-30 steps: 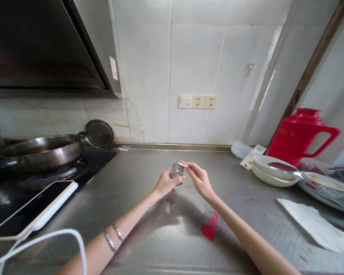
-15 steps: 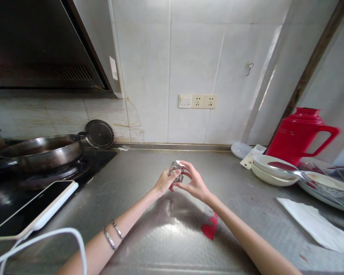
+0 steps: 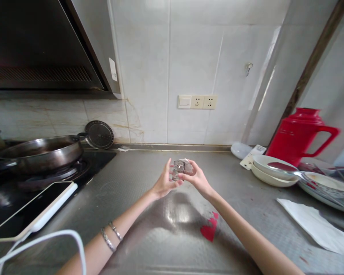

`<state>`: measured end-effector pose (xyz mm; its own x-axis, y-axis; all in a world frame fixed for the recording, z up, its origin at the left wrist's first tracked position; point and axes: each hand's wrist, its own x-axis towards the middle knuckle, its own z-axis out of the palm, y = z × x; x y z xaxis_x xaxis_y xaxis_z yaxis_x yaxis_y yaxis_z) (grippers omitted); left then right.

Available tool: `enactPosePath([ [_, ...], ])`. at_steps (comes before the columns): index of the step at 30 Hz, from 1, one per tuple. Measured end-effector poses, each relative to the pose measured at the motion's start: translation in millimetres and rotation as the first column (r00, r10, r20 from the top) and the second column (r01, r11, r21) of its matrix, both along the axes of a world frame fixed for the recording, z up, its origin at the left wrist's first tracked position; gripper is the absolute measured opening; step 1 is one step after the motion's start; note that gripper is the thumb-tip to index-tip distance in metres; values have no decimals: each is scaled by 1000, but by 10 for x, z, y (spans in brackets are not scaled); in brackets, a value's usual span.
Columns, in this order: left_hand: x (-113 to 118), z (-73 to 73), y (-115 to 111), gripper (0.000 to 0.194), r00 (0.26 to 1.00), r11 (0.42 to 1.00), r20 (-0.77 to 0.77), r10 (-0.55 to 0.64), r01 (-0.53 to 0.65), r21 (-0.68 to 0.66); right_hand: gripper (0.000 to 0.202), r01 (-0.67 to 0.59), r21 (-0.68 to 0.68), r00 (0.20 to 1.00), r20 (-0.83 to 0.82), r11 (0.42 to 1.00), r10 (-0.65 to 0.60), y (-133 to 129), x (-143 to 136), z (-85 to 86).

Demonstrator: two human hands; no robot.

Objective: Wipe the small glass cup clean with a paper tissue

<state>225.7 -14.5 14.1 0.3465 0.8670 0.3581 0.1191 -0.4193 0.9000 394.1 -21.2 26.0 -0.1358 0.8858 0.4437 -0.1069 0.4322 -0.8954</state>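
A small, shiny, silvery object (image 3: 179, 168), partly see-through like clear plastic or glass, is held up above the middle of the steel counter (image 3: 149, 168). My right hand (image 3: 199, 179) grips its right side between thumb and fingers. On the other side my left hand (image 3: 162, 185) has its fingers spread apart around the object, close to its left and lower edge; whether a fingertip touches it I cannot tell. A torn red scrap (image 3: 210, 229) lies on the counter below my right forearm.
At left, a steel pan (image 3: 54, 154) sits on the black stove, with a phone (image 3: 25, 210) and a white cable (image 3: 71, 232) nearer me. On the right are a red thermos (image 3: 295, 135), stacked bowls (image 3: 275, 177), plates and a white paper towel (image 3: 315, 225).
My left fingers have opened away from the shiny object, which my right hand still holds. The object has turned slightly and more of it shows.
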Motion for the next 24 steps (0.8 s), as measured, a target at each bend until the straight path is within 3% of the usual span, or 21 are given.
enactPosePath([
  [4,55,-24,-4,114,994,997,76,-80,79,18,59,-6,-46,1000,12,999,7,-65,-54,44],
  [9,85,-107,58,96,998,995,52,40,-45,90,63,37,-24,992,120,999,-33,-82,-87,10],
  [12,91,-128,71,81,995,990,84,56,-67,128,53,65,39,973,220,997,-72,-59,-41,-28],
  [17,106,-137,34,84,988,977,28,150,-153,149,38,70,73,948,304,995,-89,-9,54,-42],
  [24,141,-214,-1,89,981,967,-42,188,-178,181,31,246,295,891,306,924,-335,53,72,-84],
])
